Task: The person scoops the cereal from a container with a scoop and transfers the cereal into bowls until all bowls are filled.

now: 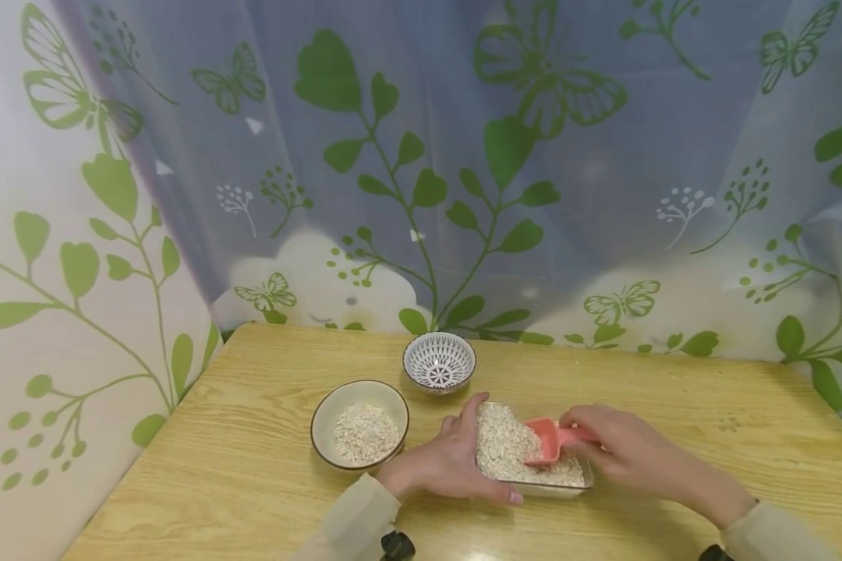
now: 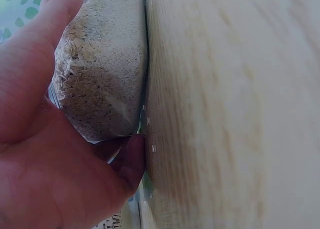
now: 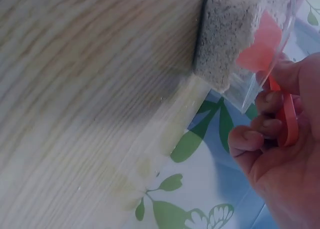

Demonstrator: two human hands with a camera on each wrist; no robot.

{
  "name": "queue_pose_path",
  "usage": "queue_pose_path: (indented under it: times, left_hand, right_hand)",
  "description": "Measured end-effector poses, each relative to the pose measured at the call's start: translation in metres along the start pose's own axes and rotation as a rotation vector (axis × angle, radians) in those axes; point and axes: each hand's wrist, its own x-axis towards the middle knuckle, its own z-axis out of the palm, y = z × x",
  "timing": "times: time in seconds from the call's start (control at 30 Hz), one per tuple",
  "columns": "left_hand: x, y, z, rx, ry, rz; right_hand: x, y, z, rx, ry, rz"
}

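A clear rectangular container [image 1: 550, 489] full of oat flakes [image 1: 501, 444] stands on the table. My left hand [image 1: 452, 460] grips its left end, thumb along the near side and fingers toward the far side. The left wrist view shows this hand [image 2: 55, 154] against the wall with a curled fingertip low by the tabletop. With my right hand [image 1: 624, 448] I hold a pink scoop [image 1: 549, 441] by its handle, the scoop's front end down in the oats. In the right wrist view, my fingers wrap the handle [image 3: 289, 114] and the scoop's head shows through the clear wall.
Left of the container is a cream bowl [image 1: 320, 432] with a dark rim, partly filled with oat flakes. A smaller black-and-white patterned bowl [image 1: 439, 360] sits behind. The wooden table [image 1: 231, 467] ends at a leaf-and-butterfly printed curtain [image 1: 575, 210].
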Motion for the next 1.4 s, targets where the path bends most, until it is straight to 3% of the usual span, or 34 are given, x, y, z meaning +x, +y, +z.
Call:
queue_pose_path:
  times: [0.23,0.53,0.77,0.9,1.23,1.4]
  left_hand:
    - [0.001,0.000,0.000,0.011,0.002,0.007]
    - [0.000,0.001,0.000,0.005,0.004,0.010]
    - [0.000,0.000,0.000,-0.004,-0.001,0.007]
    - [0.000,0.000,0.000,-0.009,0.000,0.002]
    - [0.000,-0.001,-0.001,-0.013,-0.007,0.023]
    - [0.000,0.000,0.000,-0.012,0.001,0.024]
  right_hand:
    - [-0.001,-0.005,0.006,-0.035,0.045,-0.007]
    - [-0.012,0.002,0.010,0.088,0.094,0.008]
    - [-0.021,0.007,0.009,0.269,0.032,0.133]
    - [-0.025,0.010,0.008,0.397,0.026,0.154]
    - [-0.029,0.010,0.003,0.537,0.155,0.186]
    - [-0.028,0.008,0.004,0.536,0.210,0.189]
